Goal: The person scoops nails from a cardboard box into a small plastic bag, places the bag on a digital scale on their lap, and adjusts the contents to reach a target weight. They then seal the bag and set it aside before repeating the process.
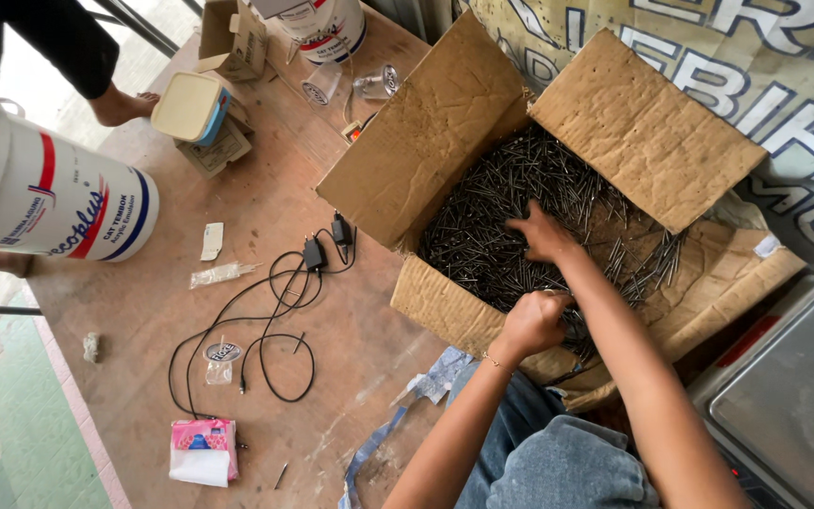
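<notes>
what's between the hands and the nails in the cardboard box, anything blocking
Nothing visible blocks them. Both hands are already inside the open cardboard box, whose flaps are folded outward. The right hand lies on the pile of dark nails, and the left hand is closed at the pile's near edge, by the near flap.

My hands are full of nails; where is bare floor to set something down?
Bare floor between black cables and cardboard box; more between bucket and cables. The box is crowded with nails and both hands.
</notes>
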